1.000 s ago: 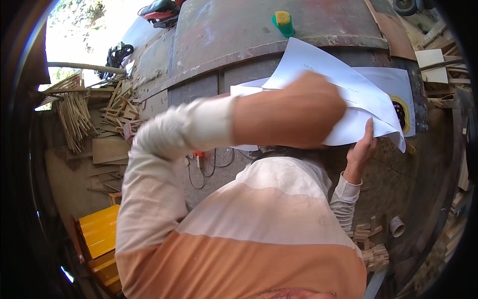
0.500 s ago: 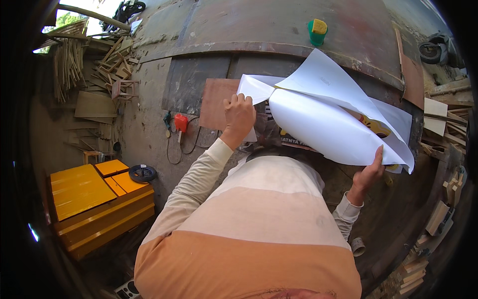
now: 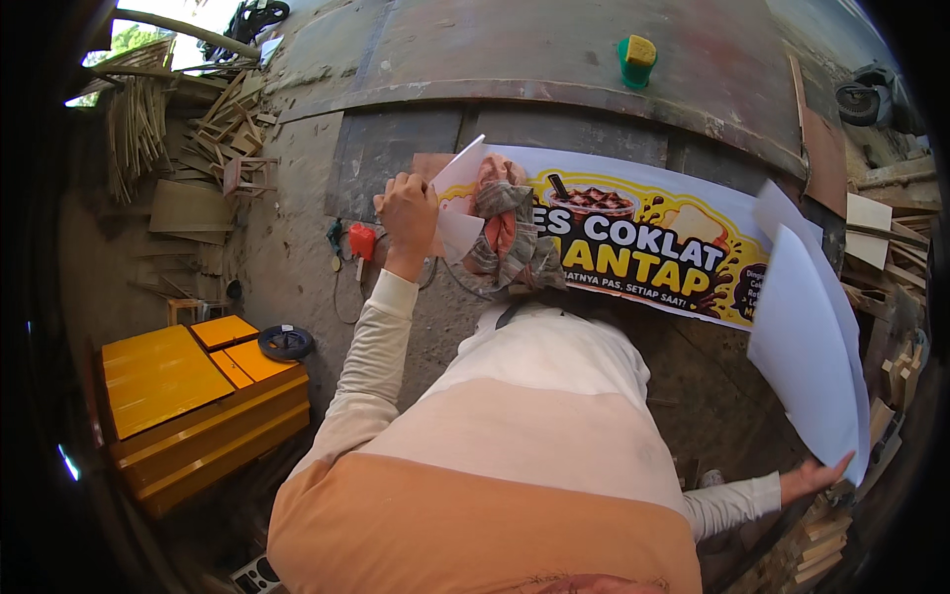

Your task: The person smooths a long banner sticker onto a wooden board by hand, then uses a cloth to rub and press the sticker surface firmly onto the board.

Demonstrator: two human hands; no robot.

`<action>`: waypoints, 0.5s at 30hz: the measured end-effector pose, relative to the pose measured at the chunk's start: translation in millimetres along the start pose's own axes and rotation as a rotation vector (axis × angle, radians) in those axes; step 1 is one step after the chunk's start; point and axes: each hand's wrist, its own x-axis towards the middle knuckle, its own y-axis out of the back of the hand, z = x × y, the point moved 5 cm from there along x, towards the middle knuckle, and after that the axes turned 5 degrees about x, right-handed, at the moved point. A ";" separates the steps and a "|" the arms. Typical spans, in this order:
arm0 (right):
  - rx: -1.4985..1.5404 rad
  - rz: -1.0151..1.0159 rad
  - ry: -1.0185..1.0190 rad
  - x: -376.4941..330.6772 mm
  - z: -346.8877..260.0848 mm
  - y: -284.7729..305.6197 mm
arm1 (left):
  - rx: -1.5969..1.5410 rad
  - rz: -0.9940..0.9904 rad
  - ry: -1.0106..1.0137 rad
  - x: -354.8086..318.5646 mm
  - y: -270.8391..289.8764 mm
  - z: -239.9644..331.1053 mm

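Note:
A printed banner sheet point(image 3: 643, 243) in yellow, black and white, with a drink and bread pictured on it, lies face up in front of me. My left hand point(image 3: 408, 220) is closed on its raised left end, where a white edge stands up. A bunched grey and coral cloth point(image 3: 507, 230) rests on the banner beside that hand. Out at the lower right, my right hand point(image 3: 816, 477) grips the lower end of a large white sheet point(image 3: 807, 342). That sheet hangs curved and folded over the banner's right end, hiding part of it.
A green cup with a yellow sponge point(image 3: 638, 59) stands on the dark metal panel point(image 3: 515, 49) beyond. Left are a red object point(image 3: 362, 241) with a cord, a yellow cabinet point(image 3: 198, 396) bearing a black wheel point(image 3: 284, 344), and scrap wood point(image 3: 223, 129). Wood blocks point(image 3: 821, 544) are stacked at right.
The white sheet has swung off the banner to the right, uncovering the print and the cloth. My right hand has moved down and outward; my left hand has shifted left.

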 end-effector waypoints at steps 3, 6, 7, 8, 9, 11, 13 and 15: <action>0.018 0.226 0.120 48.6 -38.7 109.8 | -0.017 -0.033 0.072 6.8 -4.7 -31.3; 0.268 0.213 -0.004 44.8 -12.6 185.0 | -0.056 -0.095 0.145 6.9 -12.1 -58.7; 0.188 0.375 -0.098 34.0 25.4 216.1 | -0.090 -0.111 0.164 8.1 -19.9 -63.3; 0.096 0.523 -0.185 18.1 57.7 224.9 | -0.130 -0.138 0.196 8.8 -29.4 -69.2; 0.002 0.671 -0.269 4.2 82.2 229.7 | -0.188 -0.163 0.224 7.8 -40.0 -75.1; -0.411 0.493 -0.193 -57.0 165.2 145.6 | -0.243 -0.164 0.276 0.3 -31.1 -82.6; -0.657 0.045 -0.129 -148.9 205.5 0.7 | -0.280 -0.197 0.268 -7.2 -32.2 -89.3; -0.610 -0.358 -0.194 -265.6 242.5 -137.1 | -0.315 -0.211 0.233 -6.9 -36.4 -92.0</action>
